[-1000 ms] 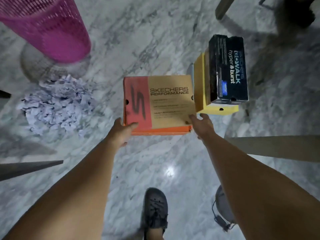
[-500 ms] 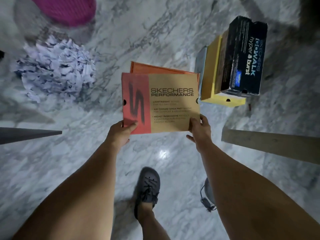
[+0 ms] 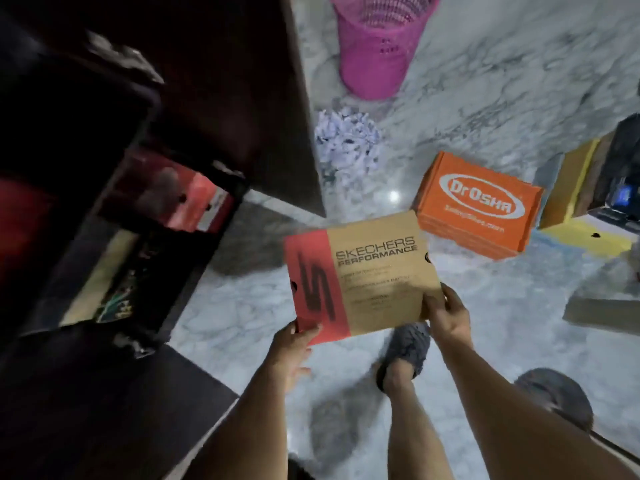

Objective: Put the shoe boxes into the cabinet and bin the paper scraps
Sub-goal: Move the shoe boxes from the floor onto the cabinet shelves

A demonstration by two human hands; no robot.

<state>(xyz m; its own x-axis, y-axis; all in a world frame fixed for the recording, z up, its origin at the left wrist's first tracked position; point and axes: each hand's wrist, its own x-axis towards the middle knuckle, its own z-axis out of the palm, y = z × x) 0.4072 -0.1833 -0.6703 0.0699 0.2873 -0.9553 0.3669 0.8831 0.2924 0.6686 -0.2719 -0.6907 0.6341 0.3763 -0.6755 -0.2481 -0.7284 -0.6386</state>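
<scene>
Both hands hold the Skechers shoe box (image 3: pixel 360 282) above the marble floor (image 3: pixel 485 341): the left hand (image 3: pixel 294 344) has its grip on the red lower corner, the right hand (image 3: pixel 446 313) pinches the tan edge. Left of it stands the open dark cabinet (image 3: pixel 104 168), boxes blurred inside. Beyond lies an orange Dr Osha box (image 3: pixel 481 206), with stacked boxes (image 3: pixel 588 188) at right. Farther off, paper scraps (image 3: pixel 346 140) lie heaped just before the pink bin (image 3: pixel 377 46).

Tan-and-red Skechers box (image 3: pixel 363 278) held above floor; orange box (image 3: pixel 478 206) lying beyond.
</scene>
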